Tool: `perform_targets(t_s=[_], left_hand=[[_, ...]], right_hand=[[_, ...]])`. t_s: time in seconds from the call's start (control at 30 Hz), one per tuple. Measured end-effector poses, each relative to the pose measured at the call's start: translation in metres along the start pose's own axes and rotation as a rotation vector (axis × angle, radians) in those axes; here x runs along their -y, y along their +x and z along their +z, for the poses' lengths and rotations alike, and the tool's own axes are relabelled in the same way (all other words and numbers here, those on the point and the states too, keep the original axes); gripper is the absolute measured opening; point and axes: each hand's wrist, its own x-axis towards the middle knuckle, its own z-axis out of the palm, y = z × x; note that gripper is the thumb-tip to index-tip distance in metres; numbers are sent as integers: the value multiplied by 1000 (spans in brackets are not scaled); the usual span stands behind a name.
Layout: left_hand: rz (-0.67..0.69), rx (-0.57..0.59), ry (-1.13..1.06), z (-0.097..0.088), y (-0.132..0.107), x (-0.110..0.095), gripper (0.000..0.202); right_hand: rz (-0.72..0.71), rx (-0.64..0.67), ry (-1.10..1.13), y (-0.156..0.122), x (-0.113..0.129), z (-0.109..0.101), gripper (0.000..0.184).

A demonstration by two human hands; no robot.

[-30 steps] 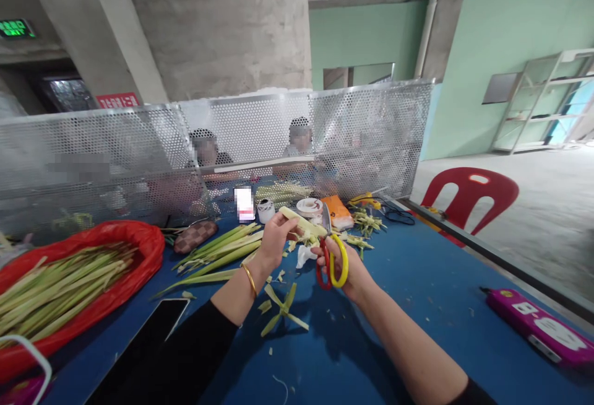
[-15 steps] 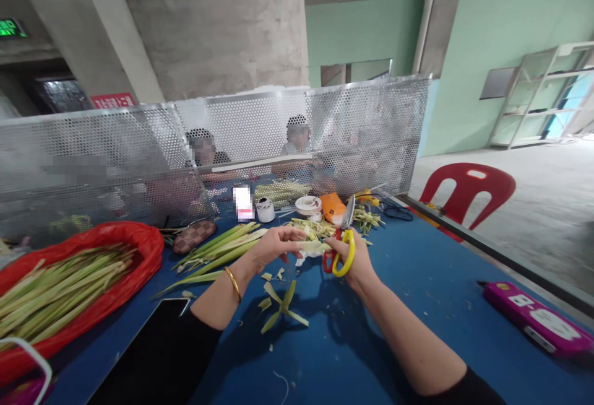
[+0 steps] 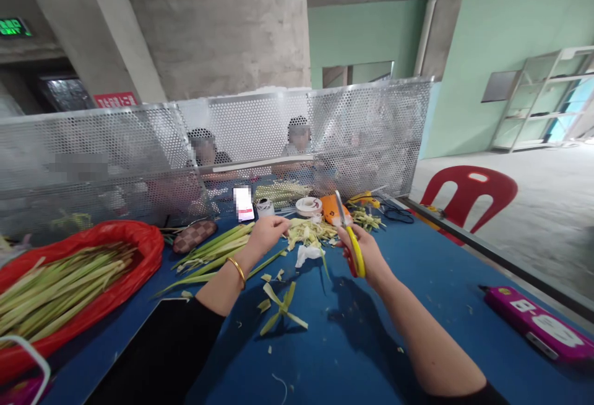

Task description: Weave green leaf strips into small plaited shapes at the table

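My left hand (image 3: 269, 236) is closed, thumb and fingertips pressed together, above the left edge of a pile of pale leaf scraps (image 3: 304, 231). Whatever lies between those fingertips is too small to make out. In my right hand (image 3: 366, 255) is a pair of scissors with a yellow handle (image 3: 355, 252), its blades pointing up and away. A narrow green leaf strip (image 3: 325, 264) shows between the hands, beside a crumpled white tissue (image 3: 308, 255). Nearer me, a cross-shaped piece of folded leaves (image 3: 283, 311) lies on the blue table.
Left stands a red bag (image 3: 151, 241) of long leaves; loose green leaves (image 3: 218, 247) lie beside it. Behind are a lit phone (image 3: 244, 202), a tape roll (image 3: 309, 207), an orange packet (image 3: 335, 210) and a perforated metal screen (image 3: 255, 126) with two people beyond. A purple case (image 3: 533, 321) lies right.
The pale leaf strip between my hands is gone from there, and a green strip shows below. My left hand has drawn left and closed; my right hand has moved slightly right, turning the scissors.
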Motion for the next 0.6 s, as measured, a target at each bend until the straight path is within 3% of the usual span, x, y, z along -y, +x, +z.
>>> perform_targets(t_s=[0.13,0.27,0.6], left_hand=[[-38,-91,-38,-3,10,10,28],[-75,-100,-95,4,11,8,31],[-177,104,-207,22,1,-1,30]], right_hand=[[58,187,-126,-8,8,-2,41],[99,327,-193,-17,9,3,41],[57,321,-351,-11,-3,10,47]])
